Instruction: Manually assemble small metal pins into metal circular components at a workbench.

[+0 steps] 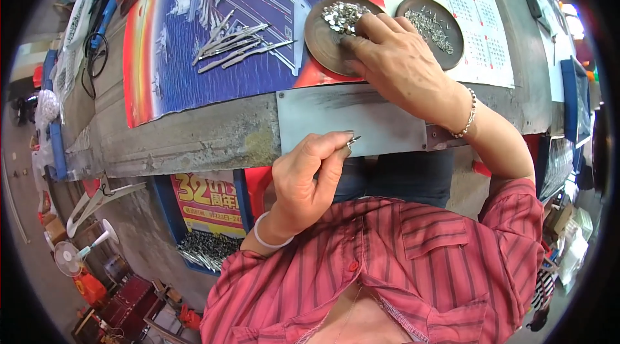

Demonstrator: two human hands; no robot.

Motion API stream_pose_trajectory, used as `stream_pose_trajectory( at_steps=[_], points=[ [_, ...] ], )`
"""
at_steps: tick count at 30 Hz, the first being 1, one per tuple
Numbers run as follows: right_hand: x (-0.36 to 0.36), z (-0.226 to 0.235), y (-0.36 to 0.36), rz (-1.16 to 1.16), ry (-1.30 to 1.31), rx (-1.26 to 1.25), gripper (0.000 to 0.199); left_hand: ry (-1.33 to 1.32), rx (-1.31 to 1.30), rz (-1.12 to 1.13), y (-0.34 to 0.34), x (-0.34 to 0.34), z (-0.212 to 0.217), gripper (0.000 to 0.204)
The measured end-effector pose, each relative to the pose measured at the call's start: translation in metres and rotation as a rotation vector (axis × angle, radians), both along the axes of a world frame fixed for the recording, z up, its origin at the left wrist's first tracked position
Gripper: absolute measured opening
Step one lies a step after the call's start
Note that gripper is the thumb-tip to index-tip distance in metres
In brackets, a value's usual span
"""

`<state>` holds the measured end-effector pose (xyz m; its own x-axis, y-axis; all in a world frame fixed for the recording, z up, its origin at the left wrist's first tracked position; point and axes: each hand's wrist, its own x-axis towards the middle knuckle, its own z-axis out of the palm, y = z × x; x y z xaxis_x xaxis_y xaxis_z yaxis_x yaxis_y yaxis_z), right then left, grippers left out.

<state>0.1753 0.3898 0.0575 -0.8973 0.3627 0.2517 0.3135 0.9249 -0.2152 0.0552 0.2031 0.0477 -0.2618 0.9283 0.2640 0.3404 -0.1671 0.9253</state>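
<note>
Left hand [294, 181]: your thumb and forefinger pinch a small metal piece [354, 141], its tip probably left free.
Right hand [402, 65]: your fingers curl over the dish [320, 47] of discs [341, 16], likely placed for reach; grip hidden.

The person I see wears a red shirt [290, 292] with dark stripes, a red button [353, 266] and chest pocket flaps [436, 240]. The right sleeve [516, 215] ends near the elbow. Behind the left hand [302, 179]: one smooth, pale bangle [263, 234]. Behind the right hand [403, 63]: one metallic bracelet [469, 114]. Neck: one fine chain [349, 313]. Legs: dark blue trousers [413, 179].
</note>
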Motion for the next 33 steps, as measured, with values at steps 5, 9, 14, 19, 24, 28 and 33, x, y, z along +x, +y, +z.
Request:
stream_pose_trajectory(
  at_steps=[5, 9, 14, 19, 24, 28, 33],
  points=[
    [-0.005, -0.002, -0.004, -0.043, -0.05, 0.021, 0.02, 0.004, -0.007, 0.007, -0.005, -0.007, -0.005, 0.018],
    [-0.001, 0.001, -0.008, -0.057, -0.068, -0.074, 0.018, -0.012, -0.02, -0.006, -0.006, -0.01, -0.008, 0.018],
    [0.002, 0.01, -0.012, -0.023, -0.077, -0.17, 0.014, -0.012, 0.014, -0.008, -0.003, -0.011, -0.008, 0.017],
    [0.007, 0.007, -0.016, -0.002, -0.056, -0.143, 0.014, -0.033, -0.003, 0.001, -0.004, -0.01, -0.004, 0.017],
    [0.015, 0.011, -0.02, -0.019, 0.002, -0.076, 0.016, -0.069, -0.005, -0.002, -0.009, -0.006, -0.002, 0.018],
    [0.034, 0.031, -0.047, 0.005, 0.228, -0.451, 0.013, -0.354, -0.143, 0.013, -0.017, 0.001, 0.0, 0.02],
    [0.054, 0.018, -0.079, -0.027, 0.411, -0.839, 0.013, -0.692, -0.199, -0.07, -0.009, 0.013, -0.005, 0.023]
  ],
)
